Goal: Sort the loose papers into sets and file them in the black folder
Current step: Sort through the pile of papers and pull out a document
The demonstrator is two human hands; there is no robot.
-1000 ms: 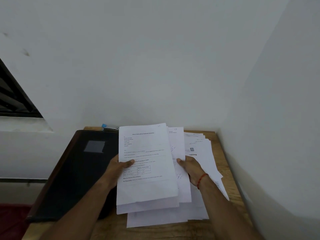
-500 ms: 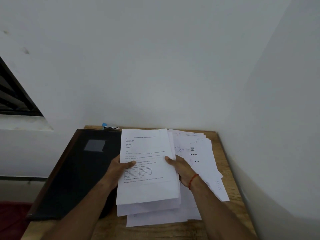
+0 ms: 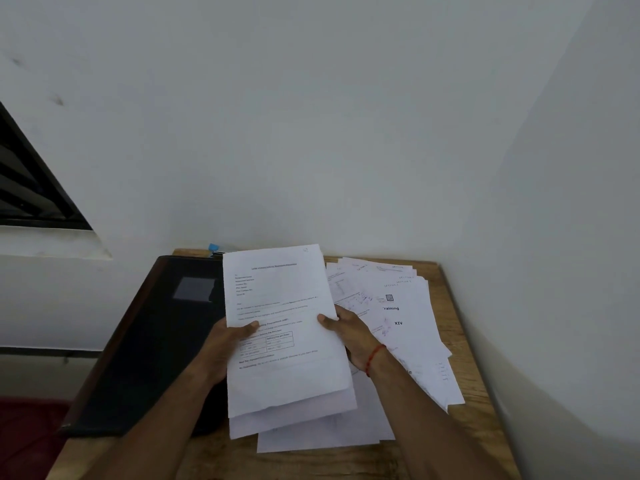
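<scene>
Above the table (image 3: 453, 299), head view, the only one.

- Left hand (image 3: 221, 344): I grip the sheaf (image 3: 284, 296) at its left edge. My left thumb (image 3: 247, 328) is pressed flat on the top page. The other fingers are tucked behind the paper and hidden.
- Right hand (image 3: 349, 336): I grip the same sheaf at its right edge. My right thumb (image 3: 325, 320) is on top and the fingers are curled underneath. There is a red thread (image 3: 375, 355) round the wrist.
- Sheaf: several printed sheets, held up off the table and tilted toward me, with the lower edges stepped.
- Papers (image 3: 401, 306): the loose papers are fanned on the table to the right, partly under my right hand and the sheaf.
- Folder (image 3: 166, 341): black and closed, lying flat on the left. The sheaf overlaps its right side.

Change: a second ago my right hand held one sheet out to the right of the sheaf. It has since come in, and that sheet now sits squared behind the top page. The sheaf rides slightly higher. The folder and papers lie as they did.
</scene>
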